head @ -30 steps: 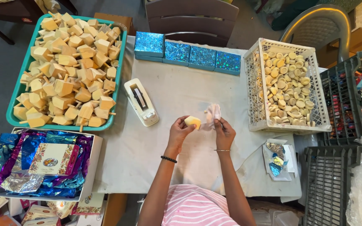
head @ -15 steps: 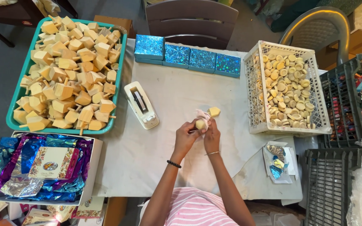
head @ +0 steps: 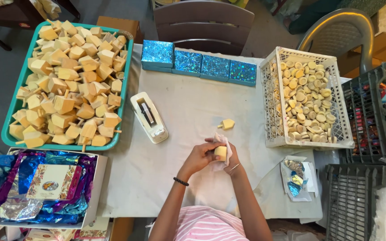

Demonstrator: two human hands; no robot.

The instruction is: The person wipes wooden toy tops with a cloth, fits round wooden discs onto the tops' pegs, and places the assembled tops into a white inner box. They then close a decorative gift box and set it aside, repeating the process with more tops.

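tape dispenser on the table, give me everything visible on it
The tape dispenser is a white, elongated desk type with rounded ends, plastic by the look of it, with a dark slot along its top. It sits flat on the white table cover, angled diagonally, between the teal tray of wooden tops and the person's hands. Nothing touches it except the cover beneath. Whether a tape roll is loaded cannot be told.

Centre frame, the left hand (head: 200, 155) and right hand (head: 228, 160) together grip a pale wooden block (head: 220, 152) in clear wrap. A wooden spinning top (head: 227, 124) lies just above them; a tape dispenser (head: 148, 117) sits to the left.
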